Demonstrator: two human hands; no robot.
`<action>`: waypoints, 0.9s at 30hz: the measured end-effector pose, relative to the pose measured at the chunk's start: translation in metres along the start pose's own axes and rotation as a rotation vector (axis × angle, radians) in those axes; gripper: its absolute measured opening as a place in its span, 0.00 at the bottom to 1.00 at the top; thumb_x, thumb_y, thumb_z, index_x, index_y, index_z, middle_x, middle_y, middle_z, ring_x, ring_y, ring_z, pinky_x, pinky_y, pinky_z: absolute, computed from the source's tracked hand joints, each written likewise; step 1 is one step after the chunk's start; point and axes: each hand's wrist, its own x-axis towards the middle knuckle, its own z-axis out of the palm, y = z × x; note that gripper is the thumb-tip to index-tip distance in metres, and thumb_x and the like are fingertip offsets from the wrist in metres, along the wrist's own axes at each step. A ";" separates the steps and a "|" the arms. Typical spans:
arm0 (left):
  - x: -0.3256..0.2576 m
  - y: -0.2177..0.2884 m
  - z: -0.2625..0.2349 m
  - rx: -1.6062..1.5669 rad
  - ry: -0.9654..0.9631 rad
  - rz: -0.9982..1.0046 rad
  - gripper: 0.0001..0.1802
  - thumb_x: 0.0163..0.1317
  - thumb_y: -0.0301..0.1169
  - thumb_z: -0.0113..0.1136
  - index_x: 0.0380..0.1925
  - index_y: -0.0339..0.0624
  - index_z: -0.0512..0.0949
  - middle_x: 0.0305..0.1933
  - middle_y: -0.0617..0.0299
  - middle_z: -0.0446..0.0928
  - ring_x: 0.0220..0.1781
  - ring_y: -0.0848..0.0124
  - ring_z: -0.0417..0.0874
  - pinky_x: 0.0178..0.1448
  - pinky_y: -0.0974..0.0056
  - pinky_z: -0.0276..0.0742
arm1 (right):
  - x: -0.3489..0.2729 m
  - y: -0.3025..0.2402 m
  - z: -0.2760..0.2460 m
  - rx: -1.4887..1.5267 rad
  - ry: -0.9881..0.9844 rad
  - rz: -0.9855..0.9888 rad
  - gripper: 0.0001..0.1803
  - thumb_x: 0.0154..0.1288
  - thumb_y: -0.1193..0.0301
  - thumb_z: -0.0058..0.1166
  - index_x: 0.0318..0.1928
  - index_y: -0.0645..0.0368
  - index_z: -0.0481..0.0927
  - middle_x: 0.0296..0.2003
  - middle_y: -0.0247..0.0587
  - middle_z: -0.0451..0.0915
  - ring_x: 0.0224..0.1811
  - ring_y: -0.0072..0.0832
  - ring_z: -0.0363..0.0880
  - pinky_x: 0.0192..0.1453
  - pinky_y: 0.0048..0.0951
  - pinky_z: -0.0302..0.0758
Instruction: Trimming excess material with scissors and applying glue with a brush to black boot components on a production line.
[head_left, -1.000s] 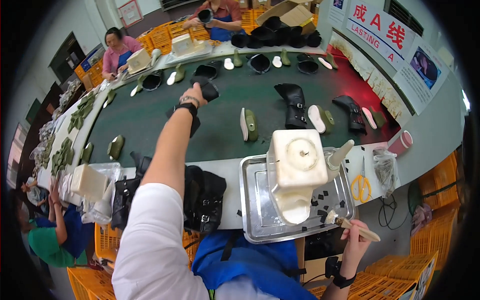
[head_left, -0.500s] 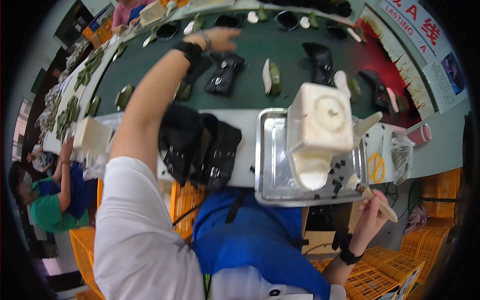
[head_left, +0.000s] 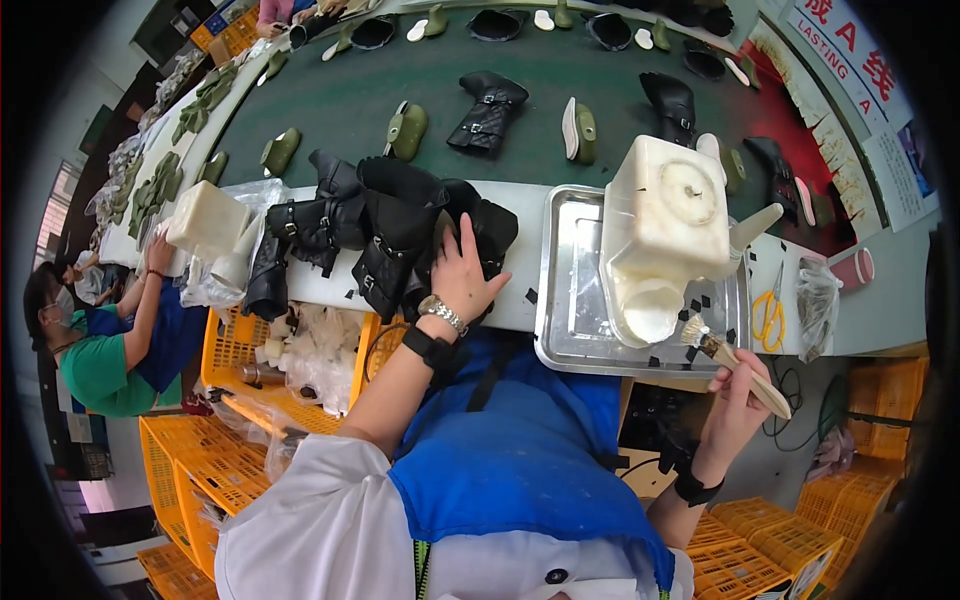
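**Black boots (head_left: 398, 205) at left hand (head_left: 460, 285), brush (head_left: 712, 346) in right hand (head_left: 737, 408)**

Laid against boots bunched on the near white surface (head_left: 529, 245): left fingers, spread wide. Pinched in right fingers: wooden brush handle, with bristles over a metal tray (head_left: 578, 245). Inside that tray, a white container (head_left: 662, 215). Just right of it, yellow-handled scissors (head_left: 768, 320).

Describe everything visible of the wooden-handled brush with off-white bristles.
The brush has a pale wooden handle, a stained brownish collar and ragged bristles. It slants, bristles toward upper left, handle end toward lower right. The person's bare right hand grips it; the bristles appear above the silver metal tray, contact unclear.
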 end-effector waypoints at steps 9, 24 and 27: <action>0.023 -0.027 -0.018 -0.439 -0.127 -0.055 0.45 0.39 0.32 0.66 0.59 0.37 0.55 0.50 0.38 0.69 0.51 0.46 0.72 0.54 0.56 0.69 | -0.001 -0.004 0.013 0.013 -0.054 0.006 0.10 0.63 0.74 0.47 0.42 0.66 0.74 0.26 0.39 0.74 0.25 0.19 0.70 0.29 0.16 0.69; -0.017 0.014 -0.060 -1.144 -0.302 0.384 0.37 0.46 0.22 0.63 0.57 0.39 0.57 0.54 0.56 0.67 0.56 0.67 0.68 0.59 0.63 0.63 | 0.025 -0.021 0.097 0.118 -0.299 -0.085 0.12 0.56 0.76 0.54 0.42 0.60 0.70 0.36 0.36 0.74 0.36 0.19 0.72 0.39 0.20 0.72; -0.017 0.028 -0.064 -1.091 -0.285 0.421 0.38 0.44 0.22 0.64 0.57 0.37 0.58 0.53 0.53 0.67 0.55 0.63 0.69 0.58 0.62 0.63 | 0.021 -0.026 0.122 0.119 -0.343 -0.036 0.12 0.55 0.78 0.54 0.39 0.58 0.68 0.37 0.36 0.73 0.35 0.17 0.71 0.36 0.17 0.71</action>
